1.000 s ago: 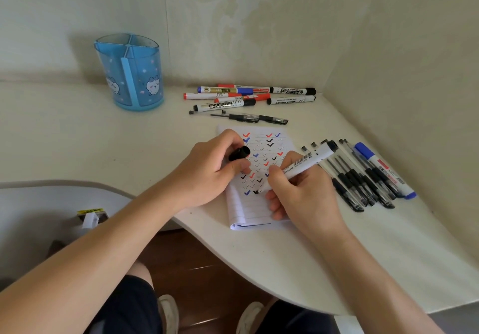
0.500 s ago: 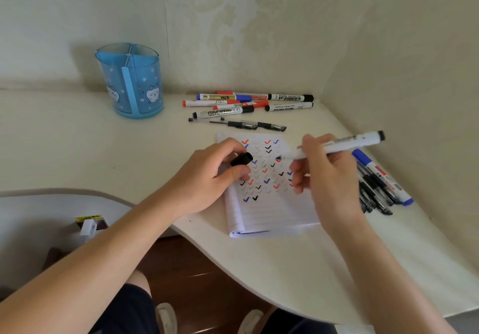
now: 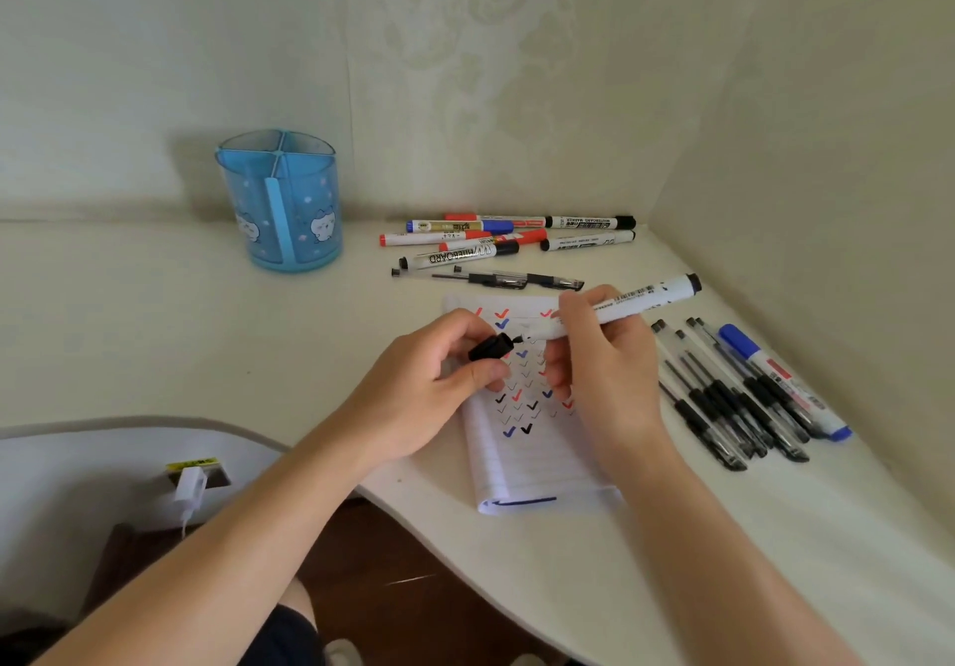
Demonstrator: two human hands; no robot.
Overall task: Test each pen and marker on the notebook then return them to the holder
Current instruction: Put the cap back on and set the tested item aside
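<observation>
One marker [image 3: 641, 298] lowered, tip now at cap [image 3: 491, 346]

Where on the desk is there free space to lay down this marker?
Bare desk lies left of the notebook, in front of the holder. Another free patch is at the near right, in front of the row of pens. Crowded: the back, where markers lie, and the strip right of the notebook.

Single head cam, wide-angle, riding above the near edge of the worktop [image 3: 155, 334], looking forward and down. It's facing the wall corner [image 3: 666, 190] at the back. Sitting close: left hand [image 3: 429, 391] and right hand [image 3: 610, 386] are filling mid-frame, forearms [image 3: 232, 536] entering from the bottom edge of frame.
</observation>
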